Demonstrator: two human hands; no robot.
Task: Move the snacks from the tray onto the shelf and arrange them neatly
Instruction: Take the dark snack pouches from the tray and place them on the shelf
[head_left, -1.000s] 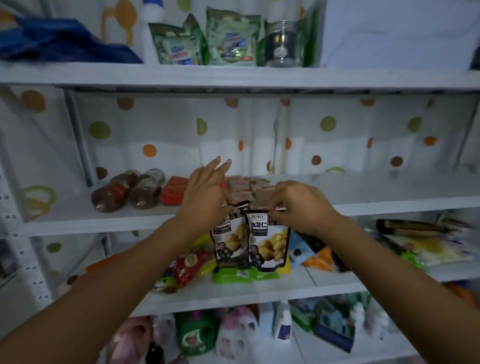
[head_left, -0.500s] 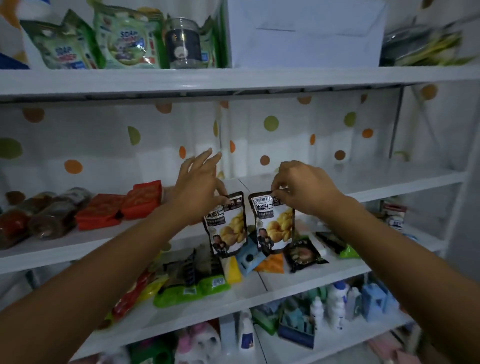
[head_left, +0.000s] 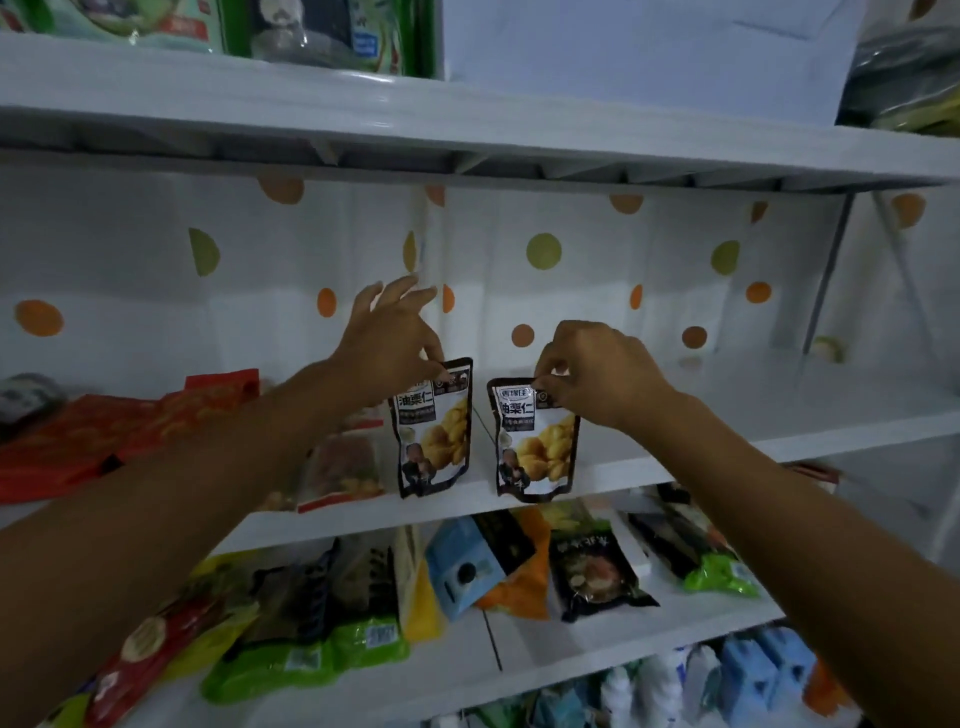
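Two dark chestnut snack pouches stand upright near the front edge of the middle white shelf (head_left: 727, 447). My left hand (head_left: 389, 343) pinches the top corner of the left pouch (head_left: 434, 431), its other fingers spread upward. My right hand (head_left: 597, 374) pinches the top edge of the right pouch (head_left: 535, 441). A gap of about a hand's width separates the two pouches. No tray is in view.
Red packets (head_left: 104, 431) and a clear snack bag (head_left: 343, 462) lie left on the same shelf. The shelf below (head_left: 519, 660) holds several mixed snack packs. Above, green packs (head_left: 156, 21) and a white box (head_left: 649, 52). A dotted white sheet backs the shelves.
Both pouches have gone up from in front of the lower shelf onto the middle shelf and moved apart. The view has shifted right and closer.
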